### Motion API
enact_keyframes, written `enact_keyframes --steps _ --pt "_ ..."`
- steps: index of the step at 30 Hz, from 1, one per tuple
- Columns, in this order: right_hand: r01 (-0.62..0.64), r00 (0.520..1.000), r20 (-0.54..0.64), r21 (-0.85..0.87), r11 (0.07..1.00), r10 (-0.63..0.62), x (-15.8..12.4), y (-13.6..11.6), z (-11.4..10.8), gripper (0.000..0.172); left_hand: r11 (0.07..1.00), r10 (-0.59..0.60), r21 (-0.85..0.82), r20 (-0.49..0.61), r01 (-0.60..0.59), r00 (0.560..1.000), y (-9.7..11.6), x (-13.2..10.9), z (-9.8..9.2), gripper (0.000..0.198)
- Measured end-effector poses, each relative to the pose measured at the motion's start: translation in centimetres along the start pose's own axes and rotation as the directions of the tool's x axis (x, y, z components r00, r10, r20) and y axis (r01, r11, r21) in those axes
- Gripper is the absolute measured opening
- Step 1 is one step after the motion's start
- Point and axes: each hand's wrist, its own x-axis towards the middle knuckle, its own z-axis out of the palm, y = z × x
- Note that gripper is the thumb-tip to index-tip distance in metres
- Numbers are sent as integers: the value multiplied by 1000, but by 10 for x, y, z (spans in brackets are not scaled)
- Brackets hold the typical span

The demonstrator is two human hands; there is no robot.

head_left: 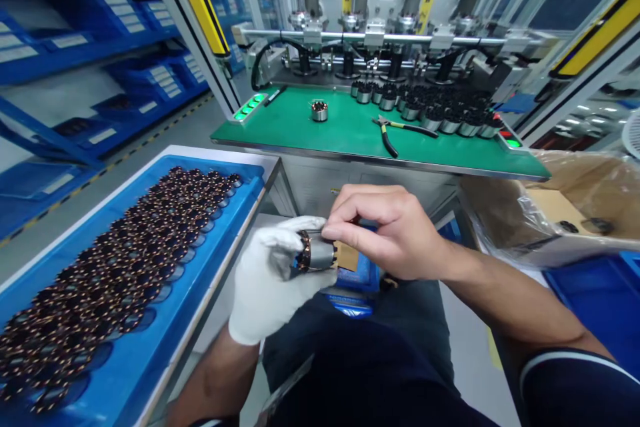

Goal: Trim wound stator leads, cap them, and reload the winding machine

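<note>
A motor stator (321, 253) with a grey metal body and copper windings lies on its side in my left hand (273, 273), which wears a white glove and is closed around it. My bare right hand (390, 227) is at the stator's upper edge, thumb and forefinger pinched together. Whatever is between those fingertips is hidden or too small to make out. Both hands are above my lap, in front of the green worktop (280, 127). On that worktop a single stator (319, 111) stands upright, with wire ends sticking out.
Cutting pliers (395, 130) lie open near grouped stators (425, 107) on the worktop. Behind them stands a machine with a rail (375, 35). A blue tray (200, 280) of wound stators is at left, a plastic-lined cardboard box (565, 207) at right.
</note>
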Motion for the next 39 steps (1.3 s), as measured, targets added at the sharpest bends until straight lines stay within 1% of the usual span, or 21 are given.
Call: enact_keyframes --steps 2,3,5,7,9,10,11,13,15,17,19,21,24,26,28,30,32,33,35,37,39 --pt "19 1000 -22 -25 1000 -20 -4 -2 3 16 990 53 -126 -81 -63 995 -7 -4 5 66" --pt "38 999 -24 -32 999 -39 -4 -2 4 17 986 103 -123 -91 -114 990 -10 -5 6 71" --pt "67 998 10 -35 997 -67 0 2 -2 17 979 205 -4 -71 -206 976 -15 -7 5 70" --pt "33 999 -2 -86 996 -33 12 18 -20 15 953 279 137 -61 -269 958 -18 -6 2 64" --pt "-101 987 -149 -264 959 63 30 48 -47 24 939 309 194 -107 -285 945 -18 -4 -1 61" --pt "-198 960 -262 -399 895 96 39 66 -61 33 937 314 204 -134 -284 940 -18 -4 -1 61" --pt "-310 932 -333 -529 790 143 46 84 -74 40 938 311 207 -157 -277 937 -18 -4 0 59" --pt "-458 888 -340 -714 530 309 56 117 -94 49 951 278 195 -192 -241 941 -20 -6 1 58" --pt "-501 816 -324 -810 305 479 57 137 -102 59 967 219 175 -218 -183 951 -22 -9 3 57" --pt "-499 748 -314 -847 183 585 54 144 -103 67 980 154 162 -238 -117 959 -25 -12 4 55" --pt "-484 715 -297 -864 142 632 48 141 -103 71 989 92 140 -266 -56 960 -26 -13 3 51" --pt "-451 712 -243 -878 163 659 41 134 -108 71 998 13 68 -293 7 956 -23 -11 2 48" --pt "-331 728 -84 -912 242 680 28 124 -122 74 995 -85 -78 -283 65 955 -15 -5 1 46" --pt "-198 765 16 -945 259 644 14 117 -129 72 991 -102 -113 -279 73 955 -10 -2 1 38" --pt "-101 835 71 -955 279 545 -5 108 -127 64 993 -98 -92 -314 73 944 -6 -1 2 27" --pt "-66 916 107 -911 408 387 -29 95 -111 60 996 -81 -51 -359 67 930 -4 -1 4 23" --pt "-49 966 121 -781 623 227 -56 77 -84 62 999 -38 -16 -385 35 922 -5 -1 7 23" --pt "-51 976 117 -695 717 183 -69 68 -68 64 1000 -11 0 -389 12 921 -6 -2 8 23" --pt "-83 981 109 -524 848 164 -90 49 -35 67 999 47 35 -379 -37 924 -9 -3 9 23" --pt "-130 974 124 -378 916 190 -102 33 -8 69 995 95 55 -357 -81 929 -12 -3 10 27" --pt "-166 968 144 -245 955 205 -104 23 9 70 992 122 56 -337 -110 934 -15 -4 9 32"
